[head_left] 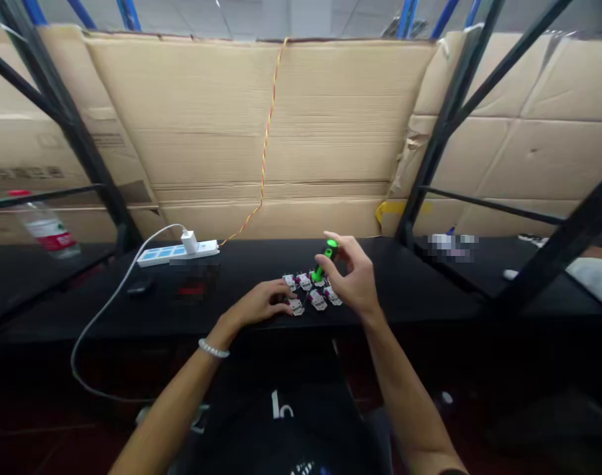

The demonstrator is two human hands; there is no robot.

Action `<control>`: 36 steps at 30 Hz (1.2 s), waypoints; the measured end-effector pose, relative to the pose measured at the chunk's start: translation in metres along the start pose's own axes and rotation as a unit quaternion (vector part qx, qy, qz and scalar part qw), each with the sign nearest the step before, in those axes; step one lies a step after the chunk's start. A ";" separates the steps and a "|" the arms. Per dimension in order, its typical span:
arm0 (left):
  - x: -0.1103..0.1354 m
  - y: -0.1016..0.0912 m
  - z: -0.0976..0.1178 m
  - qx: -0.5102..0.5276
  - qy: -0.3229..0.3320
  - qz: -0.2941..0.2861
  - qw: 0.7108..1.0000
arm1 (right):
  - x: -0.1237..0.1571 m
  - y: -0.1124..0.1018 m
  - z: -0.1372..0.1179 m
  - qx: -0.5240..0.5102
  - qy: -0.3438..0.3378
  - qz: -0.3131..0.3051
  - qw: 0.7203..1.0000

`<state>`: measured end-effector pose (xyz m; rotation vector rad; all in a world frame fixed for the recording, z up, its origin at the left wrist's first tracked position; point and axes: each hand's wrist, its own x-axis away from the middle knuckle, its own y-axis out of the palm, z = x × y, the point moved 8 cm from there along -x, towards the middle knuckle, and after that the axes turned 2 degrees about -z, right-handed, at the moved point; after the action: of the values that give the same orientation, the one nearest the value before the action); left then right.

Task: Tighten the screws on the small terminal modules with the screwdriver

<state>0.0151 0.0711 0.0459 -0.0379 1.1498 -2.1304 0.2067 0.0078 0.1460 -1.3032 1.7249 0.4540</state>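
Observation:
My right hand [353, 274] grips an upright green and black screwdriver [327, 256] by its handle, with the lower end down among several small white parts with purple bits. One of these, a white part [319, 301], lies in the front row, just left of the right hand's fingers. My left hand [265, 302] rests on the table, thumb and fingers curled at the edge of the front-left white part [296, 307]. The screwdriver's tip is hidden at the back row. Fine detail on the parts is too small to make out.
A white power strip [155, 254] with a plugged-in charger [189, 241] and its cable lies to the left on the black table [251, 260]. Cardboard [197, 119] walls the back. Dark metal posts [432, 142] stand on both sides. A bottle [51, 231] is far left.

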 end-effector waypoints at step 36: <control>0.000 0.001 -0.002 -0.008 0.006 0.003 1.000 | 0.010 0.008 -0.028 0.099 -0.058 0.053 0.992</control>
<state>0.0143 0.0724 0.0438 -0.0286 1.1730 -2.1197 0.1868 -0.0154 0.1508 -1.0287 1.6999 0.4001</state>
